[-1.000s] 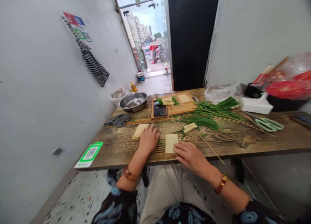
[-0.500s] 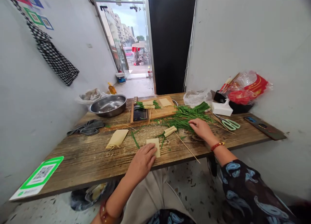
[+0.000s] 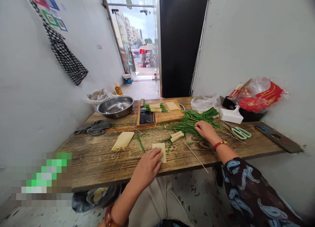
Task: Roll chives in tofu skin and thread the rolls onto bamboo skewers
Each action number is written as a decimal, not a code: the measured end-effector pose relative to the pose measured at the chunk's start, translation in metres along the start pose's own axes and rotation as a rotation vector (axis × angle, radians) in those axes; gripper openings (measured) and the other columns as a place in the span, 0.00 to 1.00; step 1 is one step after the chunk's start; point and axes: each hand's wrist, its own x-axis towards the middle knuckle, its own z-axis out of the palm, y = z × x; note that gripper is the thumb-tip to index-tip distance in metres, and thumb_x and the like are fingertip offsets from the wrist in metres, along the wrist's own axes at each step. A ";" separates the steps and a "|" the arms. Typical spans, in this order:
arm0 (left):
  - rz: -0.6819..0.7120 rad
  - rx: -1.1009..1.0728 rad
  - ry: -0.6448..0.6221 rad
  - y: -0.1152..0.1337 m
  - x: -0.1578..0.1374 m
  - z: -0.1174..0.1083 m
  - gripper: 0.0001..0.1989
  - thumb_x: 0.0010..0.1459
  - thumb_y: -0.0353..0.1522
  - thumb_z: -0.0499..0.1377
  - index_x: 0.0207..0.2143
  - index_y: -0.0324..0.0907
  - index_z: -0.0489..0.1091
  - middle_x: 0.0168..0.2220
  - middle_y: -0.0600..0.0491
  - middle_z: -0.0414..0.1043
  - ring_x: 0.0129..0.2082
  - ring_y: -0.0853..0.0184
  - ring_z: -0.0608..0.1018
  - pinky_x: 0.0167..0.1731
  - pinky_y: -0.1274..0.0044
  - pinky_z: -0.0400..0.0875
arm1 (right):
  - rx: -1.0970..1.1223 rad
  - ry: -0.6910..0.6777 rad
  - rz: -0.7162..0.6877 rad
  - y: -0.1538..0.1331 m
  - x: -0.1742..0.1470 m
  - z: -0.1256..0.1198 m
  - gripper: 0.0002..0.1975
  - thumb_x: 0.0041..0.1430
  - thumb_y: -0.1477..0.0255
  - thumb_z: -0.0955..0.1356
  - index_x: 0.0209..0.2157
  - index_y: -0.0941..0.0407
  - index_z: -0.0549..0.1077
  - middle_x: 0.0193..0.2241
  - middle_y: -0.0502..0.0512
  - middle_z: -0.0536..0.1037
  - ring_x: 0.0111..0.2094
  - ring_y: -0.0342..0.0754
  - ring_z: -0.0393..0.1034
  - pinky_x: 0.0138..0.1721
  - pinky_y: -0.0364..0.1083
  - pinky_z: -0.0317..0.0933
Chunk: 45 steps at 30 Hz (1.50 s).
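My left hand [image 3: 149, 163] lies flat on a pale square tofu-skin sheet [image 3: 161, 148] at the table's near edge, fingers stretched out. My right hand [image 3: 206, 131] is at the near side of a heap of green chives [image 3: 203, 116], its fingers curled together on some of the stalks; their tips are partly hidden. Between the hands and a little beyond lie two rolled tofu-skin pieces [image 3: 177, 136] with chives in them, on a thin skewer [image 3: 195, 155]. A stack of tofu-skin sheets [image 3: 123, 141] lies to the left.
Beyond the hands, a wooden cutting board [image 3: 169, 114] holds a cleaver [image 3: 147, 118], skewered rolls [image 3: 155, 108] and another sheet [image 3: 172, 106]. A steel basin [image 3: 115, 107] and grey cloth [image 3: 93, 127] are at left. Scissors [image 3: 241, 132], tissues [image 3: 231, 115] and a phone-like slab [image 3: 278, 138] are at right.
The view has turned slightly left, so everything sits further right in the picture. My left hand stays on the sheet; my right hand stays at the chives, its fingers a little more curled.
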 end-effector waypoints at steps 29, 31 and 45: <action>-0.022 0.005 -0.032 0.003 -0.001 -0.001 0.15 0.61 0.31 0.53 0.50 0.41 0.68 0.56 0.47 0.67 0.56 0.57 0.69 0.55 0.61 0.65 | 0.597 -0.093 0.105 0.011 -0.009 -0.012 0.07 0.61 0.69 0.57 0.34 0.55 0.63 0.23 0.48 0.69 0.25 0.43 0.65 0.31 0.44 0.62; -0.024 0.005 -0.031 0.002 -0.001 -0.001 0.15 0.61 0.31 0.53 0.50 0.42 0.68 0.56 0.47 0.67 0.56 0.57 0.69 0.56 0.61 0.65 | 0.731 -0.130 0.110 0.006 -0.014 -0.016 0.10 0.61 0.65 0.57 0.32 0.55 0.63 0.23 0.48 0.67 0.22 0.42 0.63 0.27 0.43 0.61; 0.023 0.056 0.293 0.018 0.011 -0.029 0.20 0.62 0.32 0.52 0.57 0.41 0.61 0.55 0.44 0.66 0.57 0.60 0.66 0.57 0.65 0.60 | 1.144 -0.592 -0.198 -0.135 -0.059 -0.025 0.18 0.55 0.54 0.65 0.27 0.56 0.63 0.22 0.45 0.64 0.21 0.38 0.56 0.22 0.40 0.52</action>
